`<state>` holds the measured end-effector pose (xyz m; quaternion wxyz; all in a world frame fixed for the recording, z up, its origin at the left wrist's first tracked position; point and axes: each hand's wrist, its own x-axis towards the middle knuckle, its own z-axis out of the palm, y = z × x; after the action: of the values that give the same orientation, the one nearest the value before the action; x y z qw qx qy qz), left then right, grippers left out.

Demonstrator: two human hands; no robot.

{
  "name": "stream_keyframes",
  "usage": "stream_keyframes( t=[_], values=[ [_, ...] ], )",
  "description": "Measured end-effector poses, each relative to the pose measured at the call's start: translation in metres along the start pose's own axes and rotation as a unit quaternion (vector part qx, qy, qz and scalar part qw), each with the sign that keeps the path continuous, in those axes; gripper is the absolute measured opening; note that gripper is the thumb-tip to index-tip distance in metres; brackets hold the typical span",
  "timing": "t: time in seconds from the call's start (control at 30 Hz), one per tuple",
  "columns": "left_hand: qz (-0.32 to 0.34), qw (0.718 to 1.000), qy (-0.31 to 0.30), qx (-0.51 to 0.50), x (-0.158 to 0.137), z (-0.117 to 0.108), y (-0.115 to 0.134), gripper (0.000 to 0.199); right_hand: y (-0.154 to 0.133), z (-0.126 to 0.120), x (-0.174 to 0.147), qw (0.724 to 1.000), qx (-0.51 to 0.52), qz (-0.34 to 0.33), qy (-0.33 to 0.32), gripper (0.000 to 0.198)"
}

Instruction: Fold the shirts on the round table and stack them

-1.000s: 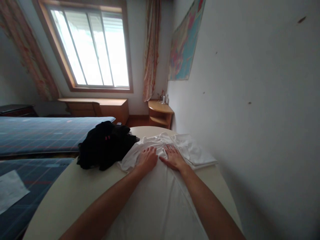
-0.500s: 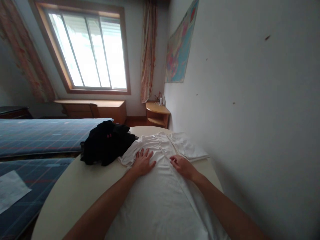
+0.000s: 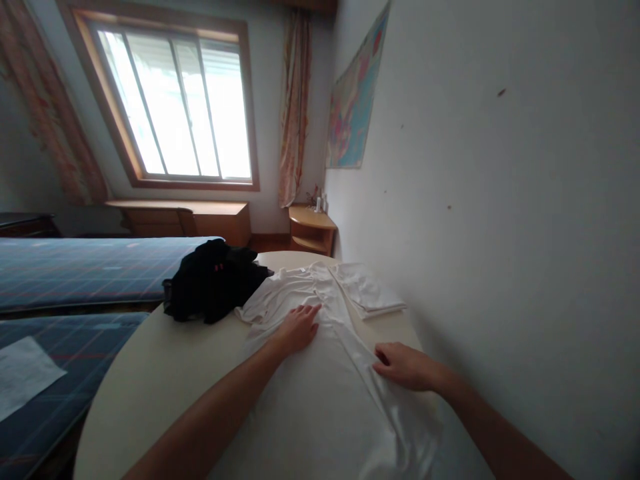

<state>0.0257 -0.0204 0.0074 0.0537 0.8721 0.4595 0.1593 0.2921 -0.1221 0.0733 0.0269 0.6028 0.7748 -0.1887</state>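
A white shirt [image 3: 300, 400] lies spread over the round table, its neck end pointing away from me and creases running across the upper part. My left hand [image 3: 299, 328] rests on the shirt's upper middle, palm down with the fingers stretched out. Lower and to the right, my right hand [image 3: 406, 365] has its fingers curled at the shirt's right side; they seem to pinch the cloth, though the fingertips are partly hidden. Beside the shirt's far right edge is a folded white cloth [image 3: 373, 290]. A crumpled black garment [image 3: 215, 283] sits to the left of the shirt.
The cream round table [image 3: 130, 393] stands close to the right wall [image 3: 525, 280]. Plaid mattresses [image 3: 90, 273] are on the left, one bearing a sheet of paper [image 3: 27, 373]. A desk with a chair [image 3: 220, 217] and a corner shelf [image 3: 313, 220] stand beneath the window side.
My right hand has moved right and nearer to me along the shirt's side. My left hand has slid slightly right, its fingers closer together. The view has shifted a little.
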Motion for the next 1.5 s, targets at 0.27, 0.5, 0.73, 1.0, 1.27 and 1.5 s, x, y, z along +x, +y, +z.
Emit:
stream_keyframes(
  t=[0.27,0.5,0.73,1.0,1.27,1.5],
  values=[
    [-0.013,0.999,0.011,-0.03,-0.011,0.002,0.004,0.05,-0.057,-0.016,-0.025,0.978,0.164,-0.1,-0.079,0.055],
    [0.036,0.999,-0.002,-0.034,-0.029,0.008,0.0,0.047,-0.077,0.002,-0.025,0.961,0.121,-0.143,-0.202,0.097],
    [0.044,0.999,-0.013,-0.016,-0.029,0.008,-0.006,0.05,-0.087,0.001,-0.021,0.856,0.319,-0.15,-0.377,0.089],
    [0.005,1.0,0.0,0.008,-0.016,0.014,-0.035,0.051,-0.057,0.024,0.019,0.973,0.139,-0.172,0.063,0.027],
    [-0.044,0.996,0.044,0.069,0.0,0.014,-0.05,0.045,-0.042,0.039,0.035,0.97,0.133,-0.193,0.069,0.042],
    [-0.079,0.988,0.088,0.103,0.008,-0.002,-0.04,0.038,-0.027,0.03,0.031,0.974,0.14,-0.142,0.112,0.031]
  ],
)
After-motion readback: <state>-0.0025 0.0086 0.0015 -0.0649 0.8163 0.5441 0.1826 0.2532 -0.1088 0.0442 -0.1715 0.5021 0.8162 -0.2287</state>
